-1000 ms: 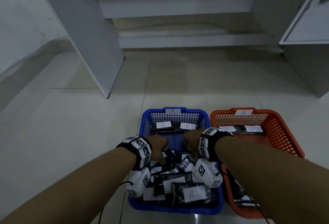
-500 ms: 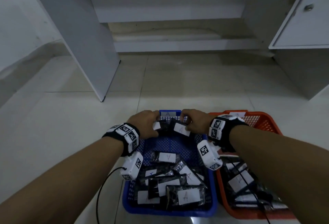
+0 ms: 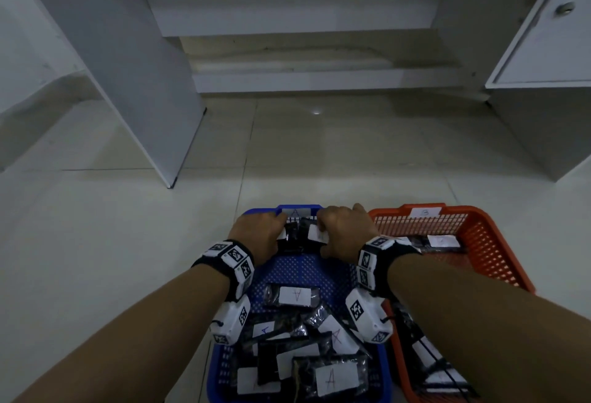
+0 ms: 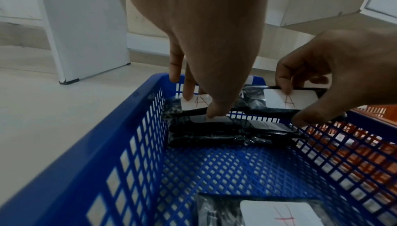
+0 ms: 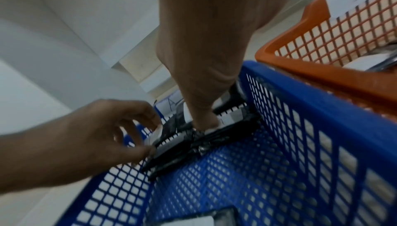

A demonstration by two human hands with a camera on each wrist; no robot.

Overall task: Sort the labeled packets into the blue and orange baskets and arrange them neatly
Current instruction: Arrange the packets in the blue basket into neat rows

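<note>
Two A-labelled packets, one [image 4: 196, 104] at 11 o'clock and one [image 4: 289, 100] at 1 o'clock, are hovering over the stacks at the blue basket's [image 4: 120, 144] far wall. Left hand [image 3: 260, 236] is pinching the first, right hand [image 3: 343, 233] the second, each grip clamped. Risk: slick wrappers are sliding, toppling the stacks, or one is spilling toward the orange basket [image 3: 492, 242] at 3 o'clock.

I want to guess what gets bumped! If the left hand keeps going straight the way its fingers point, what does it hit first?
Probably the blue basket's far wall. The left hand pinches an A-labeled packet right beside that wall, though depth is hard to judge.
</note>
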